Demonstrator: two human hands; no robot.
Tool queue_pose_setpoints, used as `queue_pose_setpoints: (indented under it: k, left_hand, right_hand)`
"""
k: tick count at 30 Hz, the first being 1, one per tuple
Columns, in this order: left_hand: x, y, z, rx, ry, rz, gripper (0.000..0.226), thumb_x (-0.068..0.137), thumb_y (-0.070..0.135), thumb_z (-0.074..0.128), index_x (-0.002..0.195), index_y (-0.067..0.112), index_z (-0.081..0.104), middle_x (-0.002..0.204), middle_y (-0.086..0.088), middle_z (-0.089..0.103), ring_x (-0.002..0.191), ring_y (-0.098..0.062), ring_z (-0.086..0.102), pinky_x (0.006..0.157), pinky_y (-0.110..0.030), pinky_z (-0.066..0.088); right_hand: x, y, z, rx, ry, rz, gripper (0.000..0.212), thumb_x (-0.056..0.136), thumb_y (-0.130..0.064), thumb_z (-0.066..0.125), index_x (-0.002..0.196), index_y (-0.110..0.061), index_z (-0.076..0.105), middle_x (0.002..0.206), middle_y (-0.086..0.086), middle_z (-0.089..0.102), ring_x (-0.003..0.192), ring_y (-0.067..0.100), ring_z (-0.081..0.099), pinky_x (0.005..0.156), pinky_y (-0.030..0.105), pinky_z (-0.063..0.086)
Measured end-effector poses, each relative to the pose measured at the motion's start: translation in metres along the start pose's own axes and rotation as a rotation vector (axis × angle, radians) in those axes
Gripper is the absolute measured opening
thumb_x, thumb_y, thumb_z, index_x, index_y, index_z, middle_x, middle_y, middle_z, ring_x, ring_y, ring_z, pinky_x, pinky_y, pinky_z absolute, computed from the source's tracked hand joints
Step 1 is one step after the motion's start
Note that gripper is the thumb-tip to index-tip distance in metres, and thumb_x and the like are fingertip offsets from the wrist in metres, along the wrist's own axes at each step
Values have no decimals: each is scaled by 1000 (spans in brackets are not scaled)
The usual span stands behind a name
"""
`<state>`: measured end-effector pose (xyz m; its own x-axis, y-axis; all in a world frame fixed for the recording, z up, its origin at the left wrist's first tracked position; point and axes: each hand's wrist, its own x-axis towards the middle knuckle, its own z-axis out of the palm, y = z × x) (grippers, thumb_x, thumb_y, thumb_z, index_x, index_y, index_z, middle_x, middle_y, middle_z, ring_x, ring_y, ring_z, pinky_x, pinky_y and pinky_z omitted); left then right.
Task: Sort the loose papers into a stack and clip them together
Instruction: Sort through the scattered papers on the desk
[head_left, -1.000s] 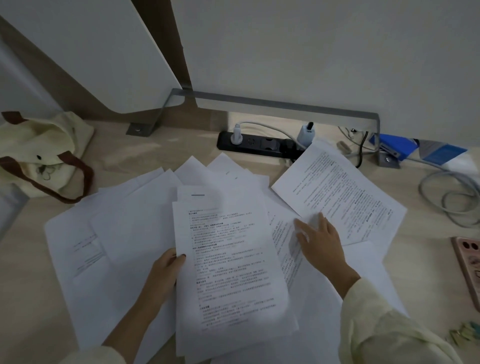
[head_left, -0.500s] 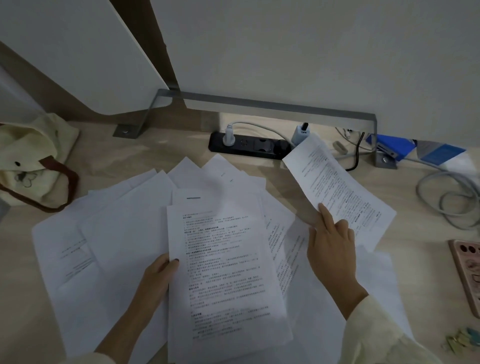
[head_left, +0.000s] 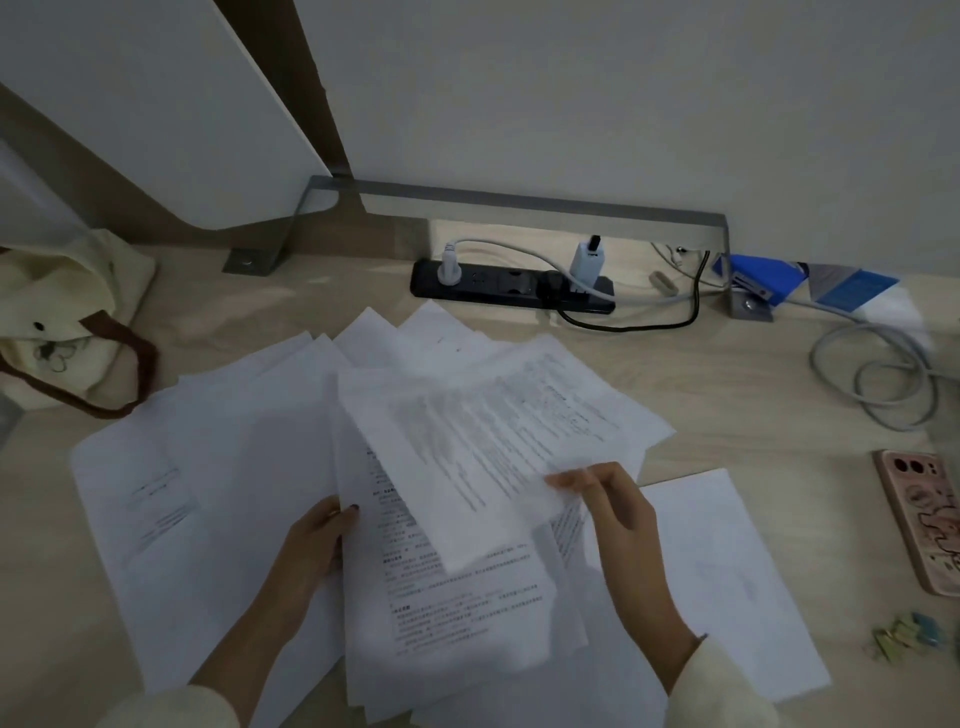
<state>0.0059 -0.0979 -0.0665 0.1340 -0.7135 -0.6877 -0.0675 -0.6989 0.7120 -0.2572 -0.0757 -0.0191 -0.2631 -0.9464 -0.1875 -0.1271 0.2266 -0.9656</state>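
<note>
Wooden desk (head_left: 727, 395) strewn with loose papers (head_left: 208, 467): left hand (head_left: 311, 540) grips the partial stack (head_left: 457, 597), right hand (head_left: 618, 519) pinches a printed sheet (head_left: 493, 431) over it; clips (head_left: 906, 636) lie untouched.

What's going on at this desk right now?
A person is gathering papers. The right hand pinches a printed sheet by its corner and holds it over the stack that the left hand grips at its edge. Many loose papers lie spread on the desk, and the small clips sit untouched at the right edge, so nothing is clipped yet.
</note>
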Motion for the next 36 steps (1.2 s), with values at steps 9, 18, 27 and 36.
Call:
queue_pose_setpoints:
  k: [9,18,27,36]
  left_hand:
    - [-9,-6,-4,-13,-6,30,16,93,14,49,99,10,63,99,-7,67,87,-19,62,68,-26,48]
    - [-3,-6,-6,30,-16,25,14,94,14,46,96,6,58,89,-8,63,78,-20,59,68,-29,48]
    - [-2,-5,10,54,23,24,13,93,25,50,88,13,53,91,-5,61,85,-20,58,75,-31,45]
    - [-3,-5,27,117,46,106,26,92,8,50,116,15,45,104,-1,56,85,-10,54,69,-23,42]
  right_hand:
    - [21,50,-13,-383,-23,357,68,82,14,40,143,-11,23,137,14,27,115,30,42,99,36,38]
    - [36,38,-3,-640,-394,-69,62,80,11,37,138,-9,28,117,2,35,101,17,49,75,-3,37]
    - [58,43,29,-791,-711,-194,71,82,6,46,141,-28,28,116,-8,43,105,20,51,88,39,51]
    - [70,38,-25,-903,-249,-135,60,84,-1,49,138,-24,37,138,1,36,103,21,52,71,21,46]
